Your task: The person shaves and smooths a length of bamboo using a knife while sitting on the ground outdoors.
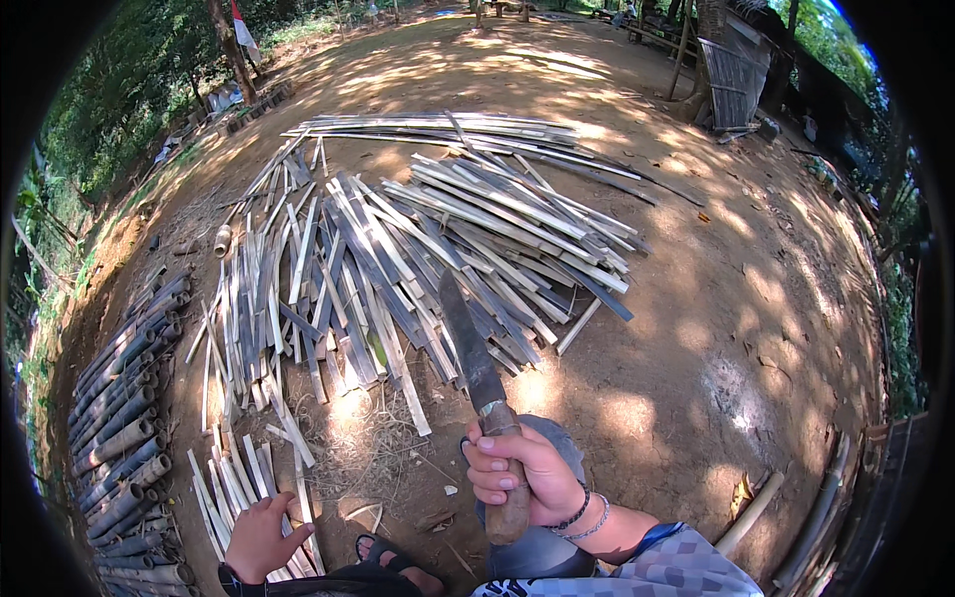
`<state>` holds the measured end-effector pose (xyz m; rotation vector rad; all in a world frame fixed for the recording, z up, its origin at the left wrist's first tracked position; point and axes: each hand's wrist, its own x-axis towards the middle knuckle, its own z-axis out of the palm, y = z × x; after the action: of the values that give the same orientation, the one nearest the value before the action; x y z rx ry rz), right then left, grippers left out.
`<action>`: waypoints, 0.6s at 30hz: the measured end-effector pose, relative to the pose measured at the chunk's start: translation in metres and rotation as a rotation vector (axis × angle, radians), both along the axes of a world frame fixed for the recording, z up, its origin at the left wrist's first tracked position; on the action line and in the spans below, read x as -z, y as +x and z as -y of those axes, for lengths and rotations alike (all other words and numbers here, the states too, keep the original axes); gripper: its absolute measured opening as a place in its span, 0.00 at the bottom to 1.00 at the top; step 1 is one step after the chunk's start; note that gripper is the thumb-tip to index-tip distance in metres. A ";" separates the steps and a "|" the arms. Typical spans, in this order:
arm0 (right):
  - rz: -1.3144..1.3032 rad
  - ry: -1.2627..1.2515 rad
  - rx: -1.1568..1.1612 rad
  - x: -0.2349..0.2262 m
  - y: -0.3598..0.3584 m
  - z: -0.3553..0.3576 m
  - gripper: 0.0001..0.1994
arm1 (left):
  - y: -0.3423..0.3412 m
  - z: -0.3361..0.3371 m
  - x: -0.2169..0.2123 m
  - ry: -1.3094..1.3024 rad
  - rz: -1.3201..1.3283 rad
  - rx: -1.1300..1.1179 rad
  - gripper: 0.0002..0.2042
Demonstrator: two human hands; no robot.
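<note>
Above the bare ground (686,308), I list remotely: one knife (477,368), handle (509,522) clenched in the fingers of the right hand (535,473), blade raised, presumably keeping its edge off the knee (565,450); left hand (264,537) over near bamboo strips (213,502), grasp untellable.

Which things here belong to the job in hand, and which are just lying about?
In the job, apparently: machete in the right hand; pale strips by the left hand; larger strip pile ahead.

Lying about, seemingly: pale pole, lower right; yellowish leaf beside it.
</note>
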<state>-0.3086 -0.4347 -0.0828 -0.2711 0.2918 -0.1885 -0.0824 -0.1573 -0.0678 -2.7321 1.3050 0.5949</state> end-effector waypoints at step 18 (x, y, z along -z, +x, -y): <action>-0.239 -1.865 -0.869 0.008 0.125 0.097 0.11 | -0.037 0.004 -0.052 -0.024 -0.067 0.320 0.29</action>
<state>-0.1836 -0.5319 -0.0910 -2.2277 0.1249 0.5174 -0.1193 -0.1616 -0.0158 -2.4609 1.7264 0.6468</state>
